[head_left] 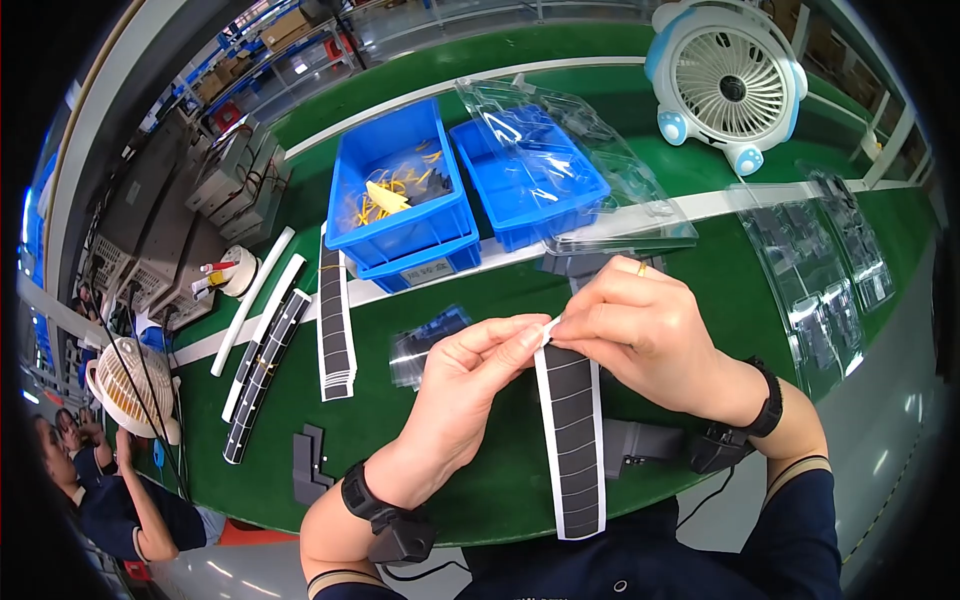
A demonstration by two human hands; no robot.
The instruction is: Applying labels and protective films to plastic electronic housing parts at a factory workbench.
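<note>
Above the near edge of the green table (375,420), a strip (572,430) of black labels on white backing hangs lengthwise, its lower end toward the person's body. Both hands grasp its top end: the left hand (470,370) pinches one corner between thumb and forefinger, and the right hand (640,325) pinches just beside it — the fingertips nearly meet. A dark part (645,448) lies behind the strip, to its right. To the left are a clear bag (425,345), dark plates (310,465) and a second strip (337,330), with a black roll (265,375) and a white tube (252,300) farther out. Beyond the hands stand two stacked blue bins, the upper bin (400,238) holding yellow bits (385,198); a clear tray (620,150) lies tilted over another bin (550,225). Packed trays (800,280) lie to the right — a fan (733,88) stands behind them.
</note>
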